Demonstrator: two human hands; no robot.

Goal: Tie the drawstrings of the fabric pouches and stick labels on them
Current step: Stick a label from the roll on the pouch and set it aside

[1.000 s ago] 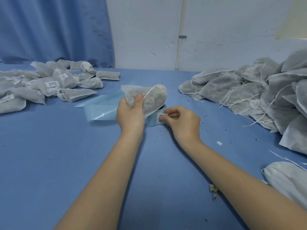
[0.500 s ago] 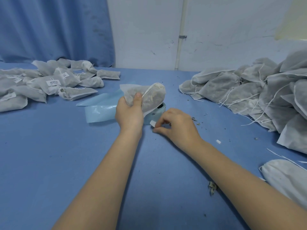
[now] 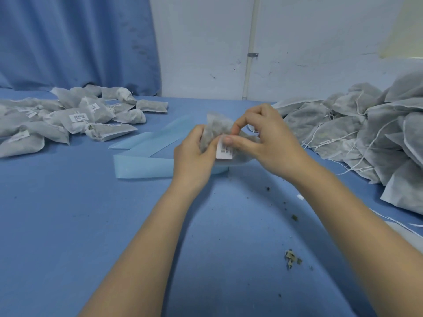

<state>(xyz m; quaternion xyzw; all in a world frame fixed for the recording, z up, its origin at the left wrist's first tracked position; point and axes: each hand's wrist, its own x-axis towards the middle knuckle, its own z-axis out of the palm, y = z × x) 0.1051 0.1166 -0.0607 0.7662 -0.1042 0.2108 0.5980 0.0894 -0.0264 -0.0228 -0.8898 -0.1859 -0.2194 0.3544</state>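
Gripping a filled fabric pouch [image 3: 214, 131] above the blue table [image 3: 68, 225], the left hand [image 3: 194, 156] curls around its side, while the right hand [image 3: 267, 143] pinches a white barcode label [image 3: 224, 152] against the pouch's front. Labelled pouches [image 3: 75, 120] lie far left; an unlabelled heap [image 3: 366, 133] sits right, with blue backing strips [image 3: 146, 161] just behind the hands.

Right hand [image 3: 272, 143] has left the blue tape roll on the table and come up to the pouch [image 3: 214, 131], now pressing a white label [image 3: 224, 151] onto it with the thumb. Left hand [image 3: 194, 156] has turned the pouch and holds it lower, in front of the roll, which is now hidden.
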